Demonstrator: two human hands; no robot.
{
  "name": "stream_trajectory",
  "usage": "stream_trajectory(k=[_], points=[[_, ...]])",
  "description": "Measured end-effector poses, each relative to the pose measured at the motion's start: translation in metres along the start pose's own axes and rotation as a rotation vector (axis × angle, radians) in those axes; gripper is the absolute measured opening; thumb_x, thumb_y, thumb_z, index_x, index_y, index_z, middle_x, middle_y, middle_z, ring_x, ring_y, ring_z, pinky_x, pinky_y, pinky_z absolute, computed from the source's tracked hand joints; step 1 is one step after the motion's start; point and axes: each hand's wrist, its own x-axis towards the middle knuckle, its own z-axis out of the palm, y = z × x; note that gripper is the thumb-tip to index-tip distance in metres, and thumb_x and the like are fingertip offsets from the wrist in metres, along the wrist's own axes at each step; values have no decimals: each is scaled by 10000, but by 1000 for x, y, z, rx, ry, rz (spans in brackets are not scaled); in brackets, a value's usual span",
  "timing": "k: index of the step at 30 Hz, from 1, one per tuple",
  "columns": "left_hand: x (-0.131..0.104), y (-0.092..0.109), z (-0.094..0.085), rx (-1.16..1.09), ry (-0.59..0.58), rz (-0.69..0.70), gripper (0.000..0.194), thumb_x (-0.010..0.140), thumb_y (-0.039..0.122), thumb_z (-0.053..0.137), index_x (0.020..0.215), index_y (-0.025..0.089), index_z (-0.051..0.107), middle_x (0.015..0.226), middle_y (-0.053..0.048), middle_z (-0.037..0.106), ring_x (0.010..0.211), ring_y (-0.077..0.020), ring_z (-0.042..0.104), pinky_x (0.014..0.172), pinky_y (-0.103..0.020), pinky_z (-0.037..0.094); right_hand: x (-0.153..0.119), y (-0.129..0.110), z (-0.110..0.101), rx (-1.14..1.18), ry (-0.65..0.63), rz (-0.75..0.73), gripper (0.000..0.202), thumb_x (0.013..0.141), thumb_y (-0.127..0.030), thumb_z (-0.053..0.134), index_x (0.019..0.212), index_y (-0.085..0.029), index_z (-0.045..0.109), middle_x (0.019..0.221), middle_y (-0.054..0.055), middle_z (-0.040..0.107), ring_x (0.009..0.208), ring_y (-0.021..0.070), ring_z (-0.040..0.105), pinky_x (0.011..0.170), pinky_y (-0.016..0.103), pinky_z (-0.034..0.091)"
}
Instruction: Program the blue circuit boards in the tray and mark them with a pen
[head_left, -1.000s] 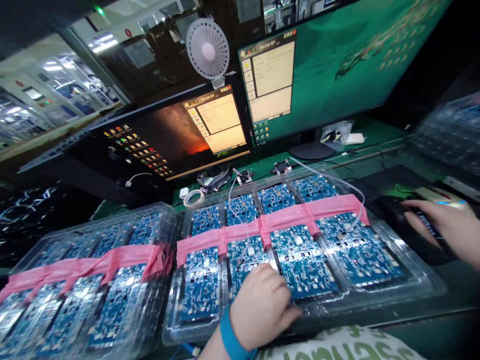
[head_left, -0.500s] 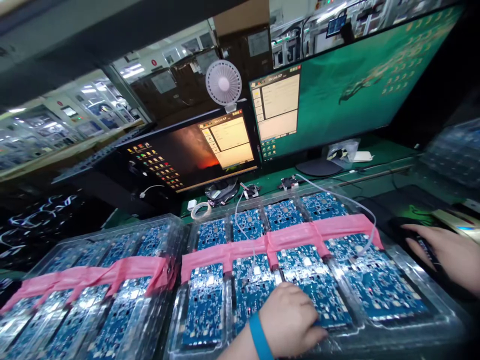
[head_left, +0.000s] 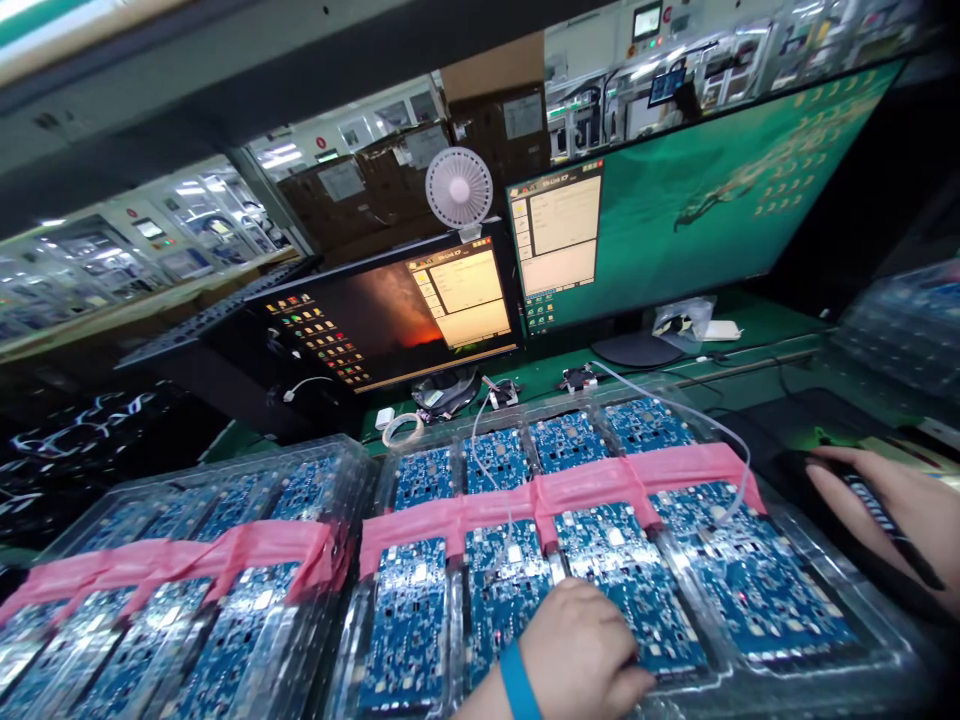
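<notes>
My left hand [head_left: 581,645], with a blue band [head_left: 519,682] at the wrist, rests over the near edge of a clear tray [head_left: 720,680] of blue circuit boards [head_left: 409,625]. Its fingers are curled, and what they hold, if anything, is hidden. At the right, my right hand [head_left: 892,500] lies on a dark mouse [head_left: 799,475], with a black pen [head_left: 889,515] held between its fingers. Pink strips [head_left: 585,482] cross the boards. Thin pale cables [head_left: 675,393] run from small black connectors [head_left: 577,379] to two of the boards.
A second clear tray of boards [head_left: 247,610] with pink strips sits at the left. Behind stand two monitors [head_left: 397,320] [head_left: 697,200], with a small white fan [head_left: 459,190] on the left one. A tape roll [head_left: 403,430] lies behind the trays. More clear trays [head_left: 900,320] are stacked at the right.
The camera view has shifted slightly, so the scene sits a little lower. Both hands keep nearly the same places, and the pen now shows more clearly in my right hand.
</notes>
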Motion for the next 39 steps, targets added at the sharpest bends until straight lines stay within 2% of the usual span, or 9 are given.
stream_trajectory(k=[4, 9, 12, 15, 19, 24, 28, 35, 39], points=[[-2, 6, -9, -124, 98, -87, 251, 708, 344, 552, 914, 203, 529, 840, -9, 568, 811, -150, 503, 765, -286, 374, -21, -47, -8, 348, -51, 131, 436, 836, -445, 198, 1123, -199, 416, 871, 167, 598, 769, 226, 581, 686, 359, 428], [-6, 16, -23, -217, 332, -226, 571, 664, 241, 567, 1176, 169, 325, 1174, -84, 432, 1017, -185, 430, 857, -312, 366, -83, -131, -2, 426, -636, -205, 217, 807, -376, 383, 812, -252, 560, 859, 33, 609, 835, 200, 552, 677, 267, 446], [-6, 18, -19, -157, 355, -177, 454, 681, 235, 520, 1109, 170, 385, 1074, -69, 510, 939, -186, 477, 811, -325, 388, -106, -166, 9, 417, -736, -412, 132, 779, -284, 425, 752, -209, 531, 729, 9, 590, 681, 148, 544, 607, 238, 417], [-4, 17, -9, -31, 421, -137, 169, 738, 261, 392, 833, 160, 489, 734, -38, 568, 667, -161, 517, 614, -291, 407, -109, -178, 14, 366, -734, -515, 122, 765, -251, 442, 694, -184, 515, 678, 0, 573, 644, 127, 525, 610, 238, 385], [0, 18, -2, 104, 567, -103, 358, 805, 383, 232, 580, 176, 418, 477, -6, 472, 420, -131, 429, 423, -265, 267, -103, -179, 9, 289, -822, -497, 125, 747, -224, 442, 687, -174, 540, 686, 1, 587, 665, 128, 533, 624, 235, 378], [3, 15, -2, 42, 539, -92, 549, 809, 541, 124, 478, 163, 344, 380, 3, 402, 336, -98, 359, 390, -269, 150, -100, -181, -2, 315, -932, -599, 204, 770, -256, 397, 833, -193, 581, 799, 24, 609, 752, 147, 549, 674, 234, 386], [2, 12, -2, 40, 524, -117, 593, 799, 588, 100, 493, 166, 383, 415, -10, 428, 384, -110, 392, 411, -266, 174, -101, -172, -6, 396, -887, -673, 258, 773, -295, 388, 940, -211, 565, 809, 32, 602, 760, 171, 543, 687, 266, 388], [-1, 11, -12, -72, 285, -186, 316, 778, 439, 390, 640, 165, 468, 600, -25, 516, 557, -150, 463, 512, -258, 306, -75, -105, -11, 435, -330, -68, 232, 814, -344, 298, 711, -196, 444, 635, -1, 462, 601, 144, 458, 545, 241, 378], [2, 10, -14, -83, 243, -173, 217, 760, 352, 448, 651, 165, 463, 600, -16, 502, 559, -152, 457, 514, -261, 310, -59, -77, -18, 234, -285, 105, 218, 787, -372, 396, 673, -198, 463, 602, -18, 472, 592, 141, 469, 534, 229, 375]])
